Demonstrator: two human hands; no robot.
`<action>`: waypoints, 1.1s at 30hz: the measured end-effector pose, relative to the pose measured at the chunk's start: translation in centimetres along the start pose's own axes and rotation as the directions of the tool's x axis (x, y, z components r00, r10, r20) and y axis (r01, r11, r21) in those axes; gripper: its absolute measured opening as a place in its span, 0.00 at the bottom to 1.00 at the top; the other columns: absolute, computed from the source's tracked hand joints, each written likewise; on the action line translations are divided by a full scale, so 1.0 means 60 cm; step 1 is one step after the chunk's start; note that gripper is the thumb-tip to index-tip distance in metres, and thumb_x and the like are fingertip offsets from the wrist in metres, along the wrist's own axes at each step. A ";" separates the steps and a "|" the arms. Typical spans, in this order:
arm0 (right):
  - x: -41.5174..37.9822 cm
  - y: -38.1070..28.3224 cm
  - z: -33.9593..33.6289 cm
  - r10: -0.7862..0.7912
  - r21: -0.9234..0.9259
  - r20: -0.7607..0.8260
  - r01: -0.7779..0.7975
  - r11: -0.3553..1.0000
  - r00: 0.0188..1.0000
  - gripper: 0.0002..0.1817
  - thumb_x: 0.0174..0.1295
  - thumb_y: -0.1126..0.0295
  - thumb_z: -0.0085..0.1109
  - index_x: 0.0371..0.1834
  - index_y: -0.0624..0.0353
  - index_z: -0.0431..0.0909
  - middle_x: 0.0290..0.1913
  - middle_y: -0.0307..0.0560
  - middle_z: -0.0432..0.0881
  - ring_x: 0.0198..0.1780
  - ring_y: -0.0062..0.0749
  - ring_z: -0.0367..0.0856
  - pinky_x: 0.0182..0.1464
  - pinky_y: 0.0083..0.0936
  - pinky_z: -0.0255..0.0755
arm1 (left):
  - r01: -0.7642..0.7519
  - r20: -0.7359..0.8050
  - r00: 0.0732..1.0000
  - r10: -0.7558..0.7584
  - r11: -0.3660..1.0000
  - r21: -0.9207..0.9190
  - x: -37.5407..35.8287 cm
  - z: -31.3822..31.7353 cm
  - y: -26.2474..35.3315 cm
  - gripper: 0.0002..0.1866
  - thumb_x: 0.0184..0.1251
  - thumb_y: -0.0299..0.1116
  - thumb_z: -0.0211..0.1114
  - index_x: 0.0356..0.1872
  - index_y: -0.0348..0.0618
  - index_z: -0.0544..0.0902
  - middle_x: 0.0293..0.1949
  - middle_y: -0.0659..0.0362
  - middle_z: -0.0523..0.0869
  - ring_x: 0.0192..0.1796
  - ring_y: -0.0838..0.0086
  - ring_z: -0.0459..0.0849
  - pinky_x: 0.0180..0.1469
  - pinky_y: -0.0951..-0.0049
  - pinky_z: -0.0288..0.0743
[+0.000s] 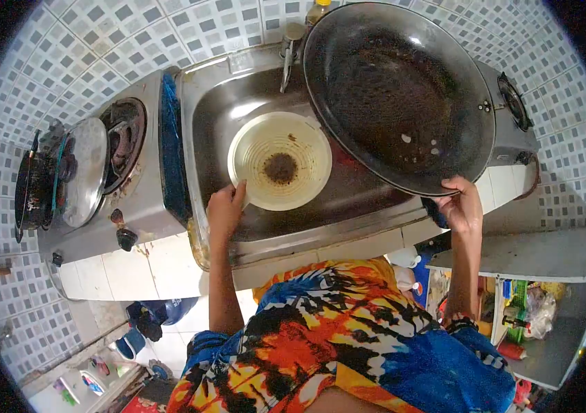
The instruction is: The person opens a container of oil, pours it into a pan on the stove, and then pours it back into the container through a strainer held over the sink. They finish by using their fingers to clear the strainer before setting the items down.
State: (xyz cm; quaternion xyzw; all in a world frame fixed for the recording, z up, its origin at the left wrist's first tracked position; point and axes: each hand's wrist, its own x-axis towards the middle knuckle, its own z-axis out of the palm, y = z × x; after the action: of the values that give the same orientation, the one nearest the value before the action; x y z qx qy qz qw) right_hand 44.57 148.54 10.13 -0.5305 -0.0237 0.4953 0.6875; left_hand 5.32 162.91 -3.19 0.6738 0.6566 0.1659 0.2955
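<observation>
A large dark wok, wet inside with a few whitish spots, is tilted over the right side of the metal sink. My right hand is closed on its lower right rim, thumb over the edge. A round cream basin with ridged rings sits in the sink, with a dark brown patch at its middle. At the basin's lower left rim, my left hand is closed, thumb and fingers pinching the edge.
Left of the sink stands a stove with a metal lid and a black pan. The faucet rises behind the sink, beside a yellowish bottle. Another burner is at the right, above an open shelf.
</observation>
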 end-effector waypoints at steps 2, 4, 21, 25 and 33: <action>-0.006 0.007 0.001 -0.015 -0.030 -0.025 0.014 0.999 1.000 0.05 0.50 0.83 0.50 0.30 0.67 0.70 0.35 0.51 0.76 0.36 0.40 0.78 0.44 0.38 0.79 | -0.028 -0.016 0.999 0.028 1.000 0.010 0.002 0.005 -0.008 0.26 0.67 0.53 0.54 0.29 0.36 0.84 0.23 0.44 0.83 0.31 0.49 0.84 0.37 0.54 0.75; -0.009 0.010 -0.004 -0.032 -0.059 -0.050 0.029 0.998 0.998 0.04 0.50 0.82 0.52 0.29 0.65 0.71 0.33 0.49 0.75 0.33 0.37 0.77 0.40 0.31 0.78 | -0.045 0.001 0.999 0.046 0.978 0.203 -0.002 -0.010 0.009 0.25 0.67 0.53 0.54 0.34 0.38 0.84 0.29 0.45 0.84 0.35 0.49 0.83 0.40 0.53 0.75; -0.034 0.058 0.054 -0.113 -0.172 -0.061 0.101 0.980 0.992 0.03 0.48 0.79 0.56 0.27 0.62 0.73 0.28 0.41 0.74 0.30 0.31 0.75 0.37 0.29 0.73 | -0.517 -0.327 0.848 0.418 0.789 -0.332 0.112 -0.087 0.207 0.15 0.66 0.35 0.59 0.44 0.33 0.82 0.39 0.44 0.85 0.42 0.56 0.85 0.47 0.66 0.75; -0.037 0.061 0.065 -0.094 -0.161 0.005 0.094 0.983 0.996 0.11 0.47 0.83 0.53 0.36 0.65 0.74 0.31 0.44 0.76 0.34 0.34 0.77 0.45 0.32 0.74 | -0.505 -0.345 0.849 0.399 0.806 -0.309 0.125 -0.082 0.210 0.15 0.64 0.36 0.61 0.43 0.32 0.83 0.37 0.44 0.86 0.40 0.58 0.86 0.45 0.66 0.75; -0.019 0.069 0.061 -0.195 -0.215 0.070 0.206 0.955 0.978 0.25 0.46 0.85 0.52 0.52 0.62 0.69 0.37 0.42 0.75 0.37 0.33 0.76 0.47 0.34 0.74 | -0.462 -0.323 0.873 0.365 0.832 -0.307 0.140 -0.062 0.174 0.13 0.62 0.33 0.62 0.41 0.36 0.84 0.36 0.45 0.86 0.42 0.59 0.86 0.46 0.67 0.75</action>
State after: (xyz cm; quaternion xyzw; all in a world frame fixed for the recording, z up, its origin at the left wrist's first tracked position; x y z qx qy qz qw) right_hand 39.21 150.13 9.16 -0.5864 -0.1489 0.4301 0.6701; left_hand 11.99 172.22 4.72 0.7050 0.4818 0.4323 0.2897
